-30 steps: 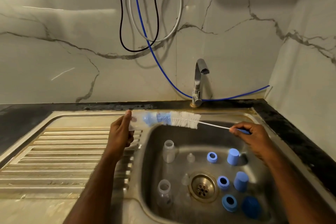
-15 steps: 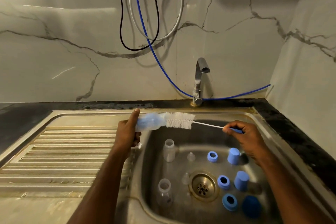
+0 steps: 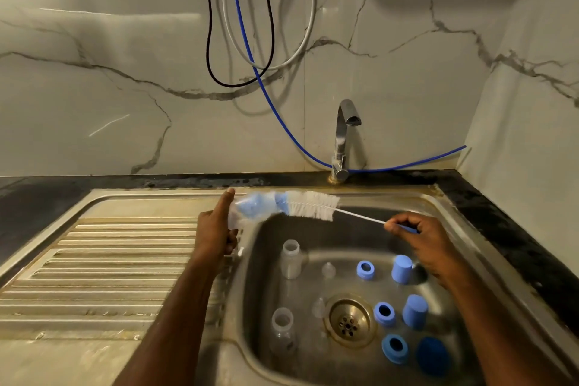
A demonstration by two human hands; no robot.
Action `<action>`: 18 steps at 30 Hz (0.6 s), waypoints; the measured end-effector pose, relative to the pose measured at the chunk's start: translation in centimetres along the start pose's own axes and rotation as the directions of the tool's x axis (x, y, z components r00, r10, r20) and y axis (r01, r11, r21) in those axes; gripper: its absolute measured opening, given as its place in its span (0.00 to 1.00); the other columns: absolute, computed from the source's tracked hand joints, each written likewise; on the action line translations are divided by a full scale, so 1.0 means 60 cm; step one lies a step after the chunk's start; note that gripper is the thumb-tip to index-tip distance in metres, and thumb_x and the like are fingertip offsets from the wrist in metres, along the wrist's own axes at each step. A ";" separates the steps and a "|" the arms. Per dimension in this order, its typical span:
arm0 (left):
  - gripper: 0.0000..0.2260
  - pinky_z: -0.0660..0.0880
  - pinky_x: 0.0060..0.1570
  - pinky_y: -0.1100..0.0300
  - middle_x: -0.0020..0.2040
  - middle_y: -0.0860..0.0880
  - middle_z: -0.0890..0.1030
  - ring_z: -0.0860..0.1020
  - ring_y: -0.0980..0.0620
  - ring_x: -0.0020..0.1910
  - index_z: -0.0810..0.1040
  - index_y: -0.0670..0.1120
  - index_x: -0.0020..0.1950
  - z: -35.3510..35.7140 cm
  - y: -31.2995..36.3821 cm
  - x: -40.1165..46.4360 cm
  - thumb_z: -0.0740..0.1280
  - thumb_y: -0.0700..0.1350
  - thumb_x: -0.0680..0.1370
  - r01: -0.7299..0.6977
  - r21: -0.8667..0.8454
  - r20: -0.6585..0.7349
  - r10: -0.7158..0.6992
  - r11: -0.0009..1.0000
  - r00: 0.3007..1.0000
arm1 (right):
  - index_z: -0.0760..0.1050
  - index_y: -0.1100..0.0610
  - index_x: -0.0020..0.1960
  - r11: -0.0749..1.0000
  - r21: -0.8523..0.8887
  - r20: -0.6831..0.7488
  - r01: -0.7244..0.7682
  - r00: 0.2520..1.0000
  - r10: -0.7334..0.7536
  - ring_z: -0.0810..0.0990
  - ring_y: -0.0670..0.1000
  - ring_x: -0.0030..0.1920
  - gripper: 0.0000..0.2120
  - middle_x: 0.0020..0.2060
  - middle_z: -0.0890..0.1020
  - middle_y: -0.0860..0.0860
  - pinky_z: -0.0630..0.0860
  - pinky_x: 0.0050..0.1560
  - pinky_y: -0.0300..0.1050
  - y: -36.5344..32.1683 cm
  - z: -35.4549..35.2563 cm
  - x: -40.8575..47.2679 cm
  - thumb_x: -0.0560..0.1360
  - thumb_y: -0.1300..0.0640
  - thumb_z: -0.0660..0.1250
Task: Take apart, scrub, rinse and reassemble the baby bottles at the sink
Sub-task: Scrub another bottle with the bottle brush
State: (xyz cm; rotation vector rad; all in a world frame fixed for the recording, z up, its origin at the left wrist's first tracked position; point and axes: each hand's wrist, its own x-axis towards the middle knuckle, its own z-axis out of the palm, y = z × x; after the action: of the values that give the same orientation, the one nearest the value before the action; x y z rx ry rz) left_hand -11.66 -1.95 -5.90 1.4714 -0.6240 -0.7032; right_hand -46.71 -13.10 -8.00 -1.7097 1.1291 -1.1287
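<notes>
My left hand [image 3: 216,233] grips a clear baby bottle [image 3: 250,210] lying sideways over the sink's left rim. A bottle brush [image 3: 313,205] with white bristles and a blue tip is partly pushed into the bottle's mouth. My right hand [image 3: 419,240] pinches the brush's thin handle at its blue end. In the sink basin [image 3: 454,229] stand two more clear bottles [image 3: 290,258] [image 3: 282,327], two clear teats [image 3: 328,269] [image 3: 319,307], three blue collar rings [image 3: 365,269] [image 3: 384,313] [image 3: 395,348] and blue caps [image 3: 401,269] [image 3: 415,311].
A chrome tap [image 3: 343,138] rises behind the basin, its spout dry. The ribbed steel drainboard [image 3: 103,263] stretches to the left. A round dark-blue piece [image 3: 434,356] lies at the basin's front right. Black, white and blue hoses [image 3: 250,50] hang on the marble wall. The drain [image 3: 349,321] sits mid-basin.
The brush slid deeper into the bottle, then drew back out to the right, showing more bristles. Both hands stayed over the sink's back rim.
</notes>
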 end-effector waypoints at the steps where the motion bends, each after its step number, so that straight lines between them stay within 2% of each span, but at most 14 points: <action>1: 0.27 0.66 0.26 0.61 0.31 0.44 0.73 0.66 0.51 0.24 0.80 0.40 0.49 0.011 -0.003 -0.006 0.63 0.66 0.79 -0.011 0.020 0.021 0.011 1.000 1.000 | 0.82 0.58 0.46 1.000 -0.004 0.014 0.006 1.000 -0.006 0.82 0.38 0.42 0.04 0.42 0.85 0.52 0.76 0.47 0.31 0.000 0.011 0.000 0.74 0.66 0.72; 4: 0.26 0.71 0.31 0.59 0.39 0.40 0.79 0.73 0.48 0.29 0.80 0.42 0.51 0.019 0.004 -0.013 0.63 0.66 0.78 -0.029 0.067 0.015 0.028 0.997 0.999 | 0.83 0.59 0.46 1.000 0.013 0.015 0.002 1.000 -0.002 0.82 0.38 0.42 0.04 0.41 0.85 0.51 0.75 0.45 0.26 0.002 0.014 0.003 0.74 0.66 0.72; 6: 0.23 0.76 0.39 0.54 0.51 0.42 0.81 0.80 0.45 0.43 0.79 0.46 0.59 0.008 0.004 -0.006 0.62 0.64 0.79 -0.067 0.082 0.029 0.065 0.994 0.997 | 0.83 0.59 0.46 1.000 0.009 0.025 -0.015 1.000 0.015 0.82 0.38 0.41 0.03 0.41 0.85 0.51 0.76 0.44 0.28 0.006 0.009 0.004 0.74 0.65 0.73; 8: 0.18 0.78 0.42 0.50 0.61 0.45 0.78 0.80 0.43 0.55 0.76 0.53 0.68 0.001 0.001 -0.005 0.62 0.58 0.82 -0.163 0.012 0.105 0.161 0.987 0.981 | 0.82 0.57 0.45 1.000 -0.009 0.034 -0.025 0.999 0.025 0.82 0.37 0.40 0.04 0.40 0.85 0.50 0.76 0.44 0.29 0.009 0.011 0.003 0.74 0.65 0.73; 11: 0.15 0.78 0.41 0.52 0.63 0.46 0.78 0.78 0.42 0.60 0.77 0.55 0.66 -0.009 0.001 -0.005 0.64 0.56 0.80 -0.258 -0.055 0.223 0.263 0.965 0.939 | 0.82 0.56 0.44 0.999 -0.013 0.015 -0.031 0.999 0.031 0.81 0.35 0.39 0.05 0.40 0.85 0.49 0.74 0.44 0.25 0.010 0.016 0.005 0.75 0.65 0.72; 13: 0.17 0.79 0.43 0.53 0.64 0.48 0.78 0.79 0.43 0.59 0.77 0.55 0.66 -0.012 -0.003 -0.002 0.70 0.53 0.78 -0.268 -0.056 0.291 0.273 0.962 0.917 | 0.82 0.56 0.44 0.999 0.003 -0.010 -0.049 0.999 0.049 0.81 0.36 0.39 0.04 0.40 0.85 0.50 0.75 0.43 0.26 0.013 0.013 0.007 0.75 0.64 0.73; 15: 0.19 0.79 0.39 0.55 0.63 0.49 0.78 0.81 0.45 0.53 0.74 0.55 0.68 -0.008 -0.008 -0.004 0.72 0.49 0.77 -0.329 0.014 0.308 0.309 0.944 0.900 | 0.82 0.54 0.44 0.998 -0.003 -0.010 -0.060 0.998 0.060 0.82 0.37 0.40 0.04 0.40 0.85 0.49 0.76 0.43 0.29 0.015 0.012 0.005 0.75 0.62 0.73; 18: 0.09 0.74 0.29 0.59 0.54 0.46 0.81 0.79 0.47 0.39 0.77 0.55 0.62 -0.001 -0.003 -0.014 0.67 0.51 0.82 -0.330 -0.043 0.187 0.333 0.943 0.924 | 0.83 0.55 0.44 0.999 -0.002 -0.012 -0.033 0.999 0.033 0.83 0.40 0.42 0.04 0.40 0.86 0.50 0.77 0.46 0.31 0.009 0.009 0.004 0.73 0.63 0.74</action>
State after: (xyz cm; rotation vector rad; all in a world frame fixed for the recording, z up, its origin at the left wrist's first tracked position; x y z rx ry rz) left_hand -12.14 -1.27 -6.06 1.2536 -0.9907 -0.5832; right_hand -46.30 -13.44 -8.60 -1.6818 1.1621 -1.1186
